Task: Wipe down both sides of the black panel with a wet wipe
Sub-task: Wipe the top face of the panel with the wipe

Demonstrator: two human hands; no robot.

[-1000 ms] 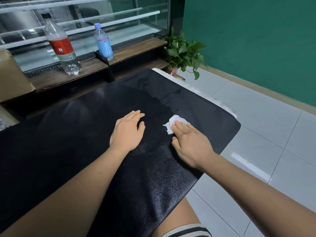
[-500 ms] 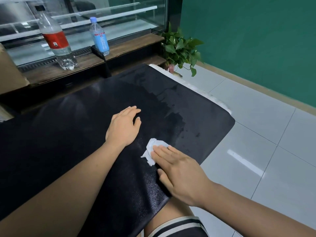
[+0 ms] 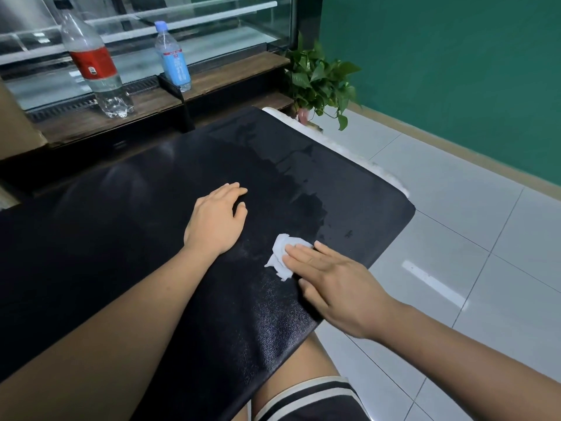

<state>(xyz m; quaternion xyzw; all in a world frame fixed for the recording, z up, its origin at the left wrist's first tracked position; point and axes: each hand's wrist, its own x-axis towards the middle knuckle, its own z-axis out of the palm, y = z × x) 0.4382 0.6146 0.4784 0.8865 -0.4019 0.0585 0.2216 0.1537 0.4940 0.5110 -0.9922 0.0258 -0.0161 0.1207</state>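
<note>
A large black textured panel (image 3: 127,226) lies flat across my lap, its right rounded corner over the tiled floor. Wet streaks darken its far right part. My left hand (image 3: 217,221) rests flat on the middle of the panel, fingers straight. My right hand (image 3: 331,282) presses a crumpled white wet wipe (image 3: 280,256) onto the panel with straight fingers, close to the near right edge. Part of the wipe is hidden under the fingertips.
A wooden ledge (image 3: 212,77) behind the panel carries a red-labelled bottle (image 3: 94,65) and a blue-labelled bottle (image 3: 173,57) before a glass case. A potted green plant (image 3: 318,77) stands at the far right corner. White floor tiles (image 3: 455,226) lie to the right.
My right hand slid the wipe from the middle right of the panel toward me, near the front edge, then slightly right. My left hand stayed flat in place.
</note>
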